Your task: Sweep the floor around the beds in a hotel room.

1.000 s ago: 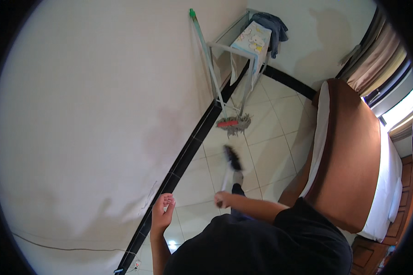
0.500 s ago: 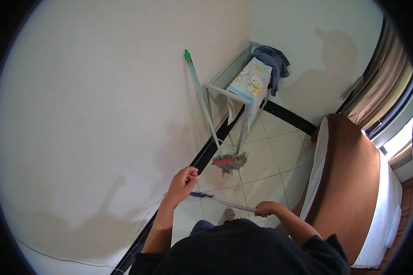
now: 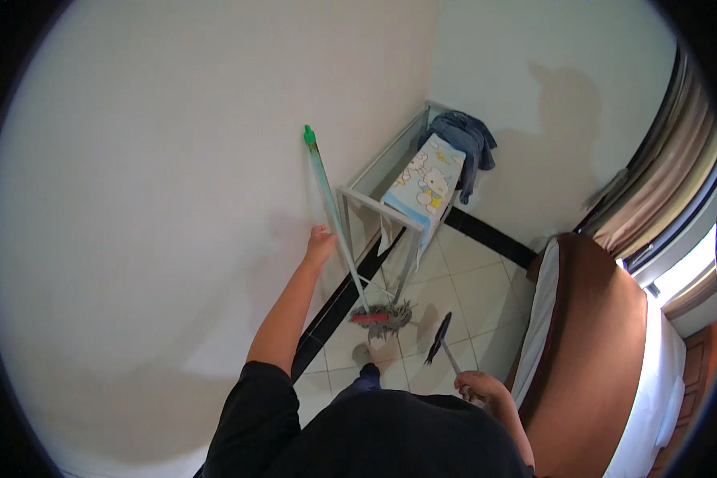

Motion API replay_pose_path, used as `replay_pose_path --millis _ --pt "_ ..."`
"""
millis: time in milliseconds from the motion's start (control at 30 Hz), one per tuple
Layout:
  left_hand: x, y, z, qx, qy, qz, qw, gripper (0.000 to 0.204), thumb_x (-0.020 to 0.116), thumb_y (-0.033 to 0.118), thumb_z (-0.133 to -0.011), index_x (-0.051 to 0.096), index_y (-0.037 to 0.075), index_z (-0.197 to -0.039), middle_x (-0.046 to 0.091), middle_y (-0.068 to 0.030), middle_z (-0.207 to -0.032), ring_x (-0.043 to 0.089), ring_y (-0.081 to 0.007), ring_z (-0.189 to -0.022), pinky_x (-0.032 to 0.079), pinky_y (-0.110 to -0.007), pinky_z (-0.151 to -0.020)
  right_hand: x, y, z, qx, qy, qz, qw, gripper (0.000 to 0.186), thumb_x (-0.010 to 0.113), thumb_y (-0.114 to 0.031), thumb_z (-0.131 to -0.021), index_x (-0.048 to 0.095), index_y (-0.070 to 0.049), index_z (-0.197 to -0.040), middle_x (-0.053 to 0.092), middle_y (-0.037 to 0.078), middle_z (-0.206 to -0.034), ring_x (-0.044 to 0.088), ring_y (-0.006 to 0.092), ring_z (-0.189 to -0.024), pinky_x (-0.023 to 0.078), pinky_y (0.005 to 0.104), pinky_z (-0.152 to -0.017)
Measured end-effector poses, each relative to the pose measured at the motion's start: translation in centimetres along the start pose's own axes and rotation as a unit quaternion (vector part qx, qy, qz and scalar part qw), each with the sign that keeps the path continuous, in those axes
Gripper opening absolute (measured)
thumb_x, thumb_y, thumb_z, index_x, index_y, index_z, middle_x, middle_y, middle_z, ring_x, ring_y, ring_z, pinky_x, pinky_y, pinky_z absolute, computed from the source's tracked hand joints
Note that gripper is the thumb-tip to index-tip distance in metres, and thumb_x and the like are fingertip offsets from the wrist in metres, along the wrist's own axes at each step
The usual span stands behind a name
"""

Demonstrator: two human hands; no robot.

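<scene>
My left hand (image 3: 319, 244) reaches forward beside the upper half of a mop's pale handle (image 3: 332, 197), its fingers loosely bent and apart. Whether they touch the handle I cannot tell. The mop leans on the wall, with a green cap on top and a red clamp and grey strings (image 3: 392, 320) on the floor. In my right hand (image 3: 479, 385) is the thin grey handle of a broom (image 3: 438, 338). The broom's dark head is out in front of me, over the tiles.
Behind the mop stands a metal drying rack (image 3: 378, 209) holding a cartoon-print towel (image 3: 427, 182) and dark blue clothing (image 3: 464, 142). A bed with a brown cover (image 3: 589, 358) fills the right side. Curtains (image 3: 653, 191) hang beyond it. A wall (image 3: 159, 199) runs along my left.
My left arm has stretched forward to the mop handle. The broom head has swung from the left to point forward on the right. My view has shifted slightly.
</scene>
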State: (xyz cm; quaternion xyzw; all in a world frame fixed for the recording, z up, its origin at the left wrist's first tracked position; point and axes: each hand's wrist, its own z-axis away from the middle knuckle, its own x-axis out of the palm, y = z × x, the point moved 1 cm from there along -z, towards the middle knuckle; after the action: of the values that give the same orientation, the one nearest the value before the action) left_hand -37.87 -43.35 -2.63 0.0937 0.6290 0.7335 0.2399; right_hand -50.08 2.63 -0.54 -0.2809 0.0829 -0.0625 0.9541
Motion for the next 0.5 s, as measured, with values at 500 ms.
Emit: replay_pose_path --millis 500 --pt "4.0 0.6 -12.5 0.052 0.158 0.15 0.975 0.018 0.06 0.018 -0.074 0.052 0.002 -0.074 0.05 -0.0034 -0.061 0.049 -0.0139 -0.056 0.04 -0.027 -0.055 -10.0 -15.6 -1.3 -0.211 -0.049 -0.161 0.963 0.053 0.035 -0.059 -0.077 0.046 -0.007 -0.078 0.05 0.007 -0.052 0.049 0.0112 -0.042 0.037 0.0201 -0.038"
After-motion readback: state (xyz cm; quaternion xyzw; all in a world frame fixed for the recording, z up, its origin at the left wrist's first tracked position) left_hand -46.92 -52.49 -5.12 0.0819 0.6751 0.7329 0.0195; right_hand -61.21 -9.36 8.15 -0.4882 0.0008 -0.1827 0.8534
